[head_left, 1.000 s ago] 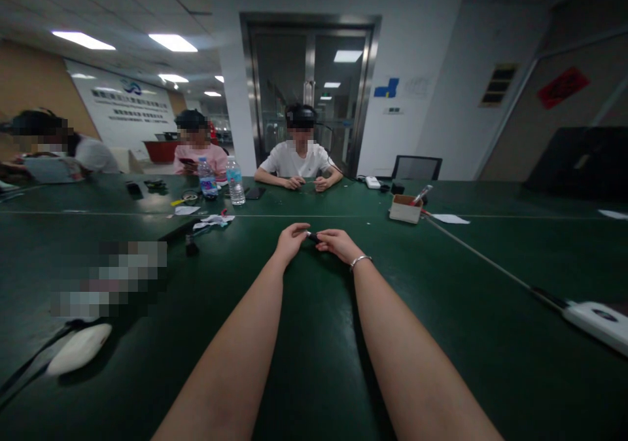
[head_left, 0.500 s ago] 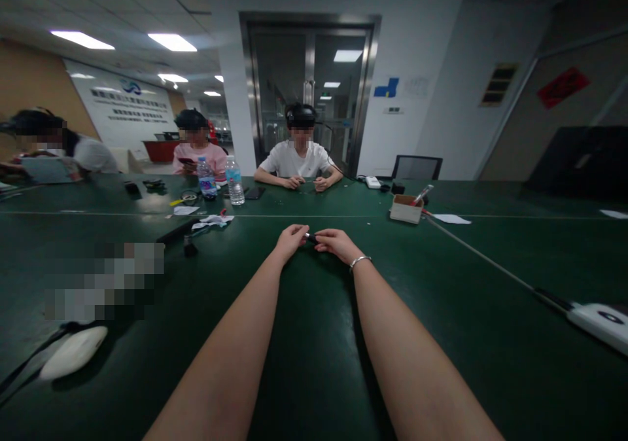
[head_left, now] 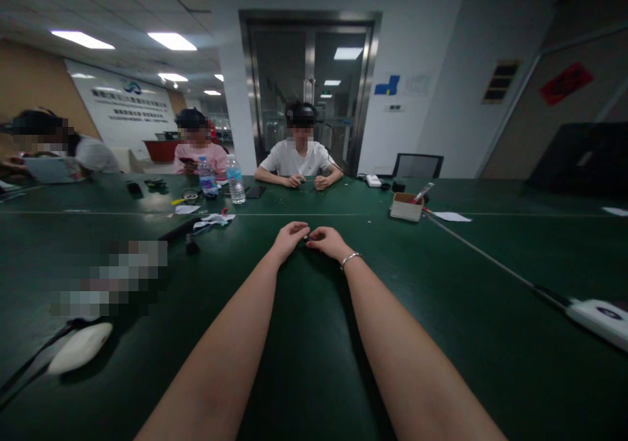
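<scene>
My left hand and my right hand meet at the middle of the green table, fingertips nearly touching. Between them is a small dark object, mostly covered by the fingers and too small to name. Both hands pinch it, the left from its left end and the right from its right end. A silver bracelet circles my right wrist.
Two water bottles and crumpled paper lie to the left ahead. A small box with a pen stands right. A white device is far right, a white object near left. Several people sit across.
My right hand has shifted slightly left, closer to my left hand. Less of the small dark object shows between the fingers now.
</scene>
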`<state>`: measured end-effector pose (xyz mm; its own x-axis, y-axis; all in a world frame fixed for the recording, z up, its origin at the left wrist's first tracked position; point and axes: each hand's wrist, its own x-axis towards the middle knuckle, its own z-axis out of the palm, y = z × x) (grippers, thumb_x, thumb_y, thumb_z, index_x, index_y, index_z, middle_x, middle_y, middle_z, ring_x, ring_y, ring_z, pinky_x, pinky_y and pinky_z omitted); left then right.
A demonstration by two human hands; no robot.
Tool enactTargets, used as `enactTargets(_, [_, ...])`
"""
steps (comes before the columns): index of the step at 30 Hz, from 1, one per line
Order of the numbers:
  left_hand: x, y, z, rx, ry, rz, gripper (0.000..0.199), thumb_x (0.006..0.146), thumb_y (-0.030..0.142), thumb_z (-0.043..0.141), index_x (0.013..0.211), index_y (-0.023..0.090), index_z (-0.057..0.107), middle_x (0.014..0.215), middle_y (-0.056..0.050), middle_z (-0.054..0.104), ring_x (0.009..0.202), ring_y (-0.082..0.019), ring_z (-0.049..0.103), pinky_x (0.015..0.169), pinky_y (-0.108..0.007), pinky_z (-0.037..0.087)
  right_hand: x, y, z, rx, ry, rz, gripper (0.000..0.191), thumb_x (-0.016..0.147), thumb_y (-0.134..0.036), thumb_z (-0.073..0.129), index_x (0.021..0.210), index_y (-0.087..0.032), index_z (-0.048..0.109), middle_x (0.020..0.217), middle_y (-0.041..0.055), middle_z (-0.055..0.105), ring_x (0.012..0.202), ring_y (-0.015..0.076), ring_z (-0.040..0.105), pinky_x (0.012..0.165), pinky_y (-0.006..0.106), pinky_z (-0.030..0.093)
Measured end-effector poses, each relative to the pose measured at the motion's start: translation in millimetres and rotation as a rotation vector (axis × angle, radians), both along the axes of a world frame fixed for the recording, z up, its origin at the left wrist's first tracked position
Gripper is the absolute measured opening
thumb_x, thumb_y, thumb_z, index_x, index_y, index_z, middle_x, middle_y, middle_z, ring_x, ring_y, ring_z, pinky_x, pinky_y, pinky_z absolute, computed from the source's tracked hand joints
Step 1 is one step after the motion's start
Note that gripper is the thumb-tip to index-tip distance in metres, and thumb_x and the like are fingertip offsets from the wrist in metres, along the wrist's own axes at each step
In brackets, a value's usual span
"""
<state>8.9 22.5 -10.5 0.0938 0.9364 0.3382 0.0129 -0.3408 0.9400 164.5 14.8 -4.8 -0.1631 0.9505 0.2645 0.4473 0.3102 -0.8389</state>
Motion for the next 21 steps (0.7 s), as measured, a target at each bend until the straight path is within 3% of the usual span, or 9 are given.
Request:
enactTargets(2, [-0.1, 0.0, -0.1, 0.001, 0.039, 0.021, 0.031, 0.063, 0.031, 0.072, 0.089, 0.014, 0.068, 0.089, -0.009, 0.068, 0.086, -0.019, 0.061, 0.086, -0.037, 0.045, 0.8, 1.1, -0.7, 0.034, -0.033, -0.013, 0.02, 0.058, -0.019, 0.077, 0.074, -0.014, 0.066, 0.071, 0.0002, 0.064, 0.063, 0.0099, 0.057, 0.06, 0.022, 0.045])
enactTargets(7, [-1.1, -0.6, -0.9, -0.019, -0.069, -0.085, 0.04, 0.059, 0.026, 0.075, 0.095, 0.013, 0.067, 0.097, -0.01, 0.068, 0.094, -0.019, 0.061, 0.091, -0.036, 0.044, 4.1, 4.7, -4.2, 0.016, -0.009, 0.009, 0.022, 0.06, -0.02, 0.075, 0.078, -0.013, 0.066, 0.07, 0.0003, 0.063, 0.064, 0.0107, 0.056, 0.064, 0.024, 0.045])
enactTargets(11, [-1.4, -1.0, 0.6, -0.029, -0.022, 0.014, 0.04, 0.062, 0.033, 0.073, 0.096, 0.011, 0.067, 0.094, -0.012, 0.068, 0.09, -0.021, 0.062, 0.088, -0.039, 0.045, 4.8, 5.5, -5.8, -0.008, -0.001, 0.007, 0.021, 0.061, -0.02, 0.075, 0.078, -0.013, 0.065, 0.071, 0.0004, 0.063, 0.063, 0.0106, 0.055, 0.063, 0.024, 0.044])
enactTargets(16, [-2.0, -3.4, 4.3, 0.021, 0.015, -0.019, 0.037, 0.063, 0.027, 0.072, 0.097, 0.013, 0.065, 0.098, -0.011, 0.068, 0.095, -0.02, 0.062, 0.09, -0.037, 0.045, 4.0, 6.5, -7.1, -0.004, 0.002, 0.017, 0.02, 0.061, -0.021, 0.074, 0.077, -0.014, 0.065, 0.071, 0.0005, 0.064, 0.064, 0.0108, 0.056, 0.063, 0.024, 0.044])
enactTargets(21, [-1.7, -1.0, 1.9, 0.034, 0.08, 0.034, 0.042, 0.063, 0.029, 0.073, 0.101, 0.013, 0.063, 0.088, -0.01, 0.068, 0.085, -0.02, 0.064, 0.086, -0.039, 0.047, 4.2, 7.0, -7.2, 0.001, 0.004, 0.019, 0.021, 0.061, -0.023, 0.074, 0.078, -0.013, 0.065, 0.071, 0.0008, 0.064, 0.065, 0.0114, 0.057, 0.064, 0.025, 0.044])
